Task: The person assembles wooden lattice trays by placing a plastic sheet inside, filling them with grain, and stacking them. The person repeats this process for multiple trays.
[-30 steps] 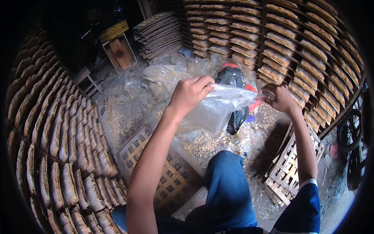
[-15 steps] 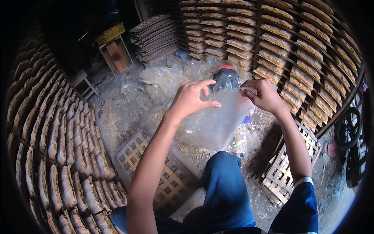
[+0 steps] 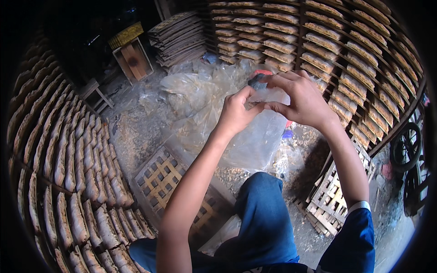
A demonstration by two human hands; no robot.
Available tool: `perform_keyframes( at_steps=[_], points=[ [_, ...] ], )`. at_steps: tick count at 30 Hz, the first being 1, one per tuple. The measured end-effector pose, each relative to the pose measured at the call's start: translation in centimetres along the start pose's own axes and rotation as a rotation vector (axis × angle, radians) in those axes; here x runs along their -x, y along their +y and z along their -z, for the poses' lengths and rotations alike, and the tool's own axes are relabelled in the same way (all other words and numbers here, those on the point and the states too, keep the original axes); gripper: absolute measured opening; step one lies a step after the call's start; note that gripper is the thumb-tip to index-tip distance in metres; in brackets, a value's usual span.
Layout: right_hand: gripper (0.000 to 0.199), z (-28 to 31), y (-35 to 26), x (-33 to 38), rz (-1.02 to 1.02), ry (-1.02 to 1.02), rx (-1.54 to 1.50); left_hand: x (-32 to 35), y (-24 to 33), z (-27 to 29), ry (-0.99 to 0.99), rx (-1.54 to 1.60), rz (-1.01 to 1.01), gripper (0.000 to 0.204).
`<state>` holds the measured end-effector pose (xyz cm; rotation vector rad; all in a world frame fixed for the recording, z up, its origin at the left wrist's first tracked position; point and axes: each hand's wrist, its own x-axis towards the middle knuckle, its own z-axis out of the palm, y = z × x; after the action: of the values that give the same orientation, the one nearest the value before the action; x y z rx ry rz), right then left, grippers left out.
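Note:
A thin, cloudy clear plastic bag (image 3: 253,141) hangs from my hands over the middle of the floor. At its upper edge, the thumb and fingers of my left hand (image 3: 239,112) are closed on the plastic. My right hand (image 3: 301,98) curls over the same edge from the right, its thumb tip close to the left thumb and its fingers higher up. Whitish plastic shows in the gap between them. A dark bundle with a red top (image 3: 261,75) lies just beyond my fingers, partly hidden by them.
Crumpled clear plastic (image 3: 195,91) is heaped ahead. Racks of filled trays rise at the left (image 3: 77,159) and right (image 3: 325,59). Slatted lattice trays lie near my left forearm (image 3: 159,175) and right forearm (image 3: 327,200). Stacked boards (image 3: 177,38) and a wooden box (image 3: 133,61) stand behind.
My left hand has moved right and closed on the bag's edge. My right hand has shifted slightly left, its fingers spreading from a pinch, so both hands now meet.

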<state>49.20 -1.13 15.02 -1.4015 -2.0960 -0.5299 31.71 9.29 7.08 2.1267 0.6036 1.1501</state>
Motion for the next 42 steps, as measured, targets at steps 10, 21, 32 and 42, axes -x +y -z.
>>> perform_keyframes(
  at_steps=[10,21,32,42],
  points=[
    [0.012,3.2,3.9,0.0,-0.014,0.043,0.001,2.3,-4.5,5.5,-0.138,-0.073,0.205,0.025],
    [0.024,7.7,9.8,1.9,-0.322,0.164,-0.038,5.6,-11.0,8.8,-0.052,-0.489,0.219,0.065],
    [0.024,9.0,6.4,0.2,-0.165,0.237,-0.219,5.4,-10.8,-2.4,-0.232,-0.252,0.228,0.129],
    [0.028,14.5,12.0,4.8,-0.211,0.461,-0.407,1.7,-12.2,-3.2,-0.209,-0.161,0.178,0.101]
  ],
)
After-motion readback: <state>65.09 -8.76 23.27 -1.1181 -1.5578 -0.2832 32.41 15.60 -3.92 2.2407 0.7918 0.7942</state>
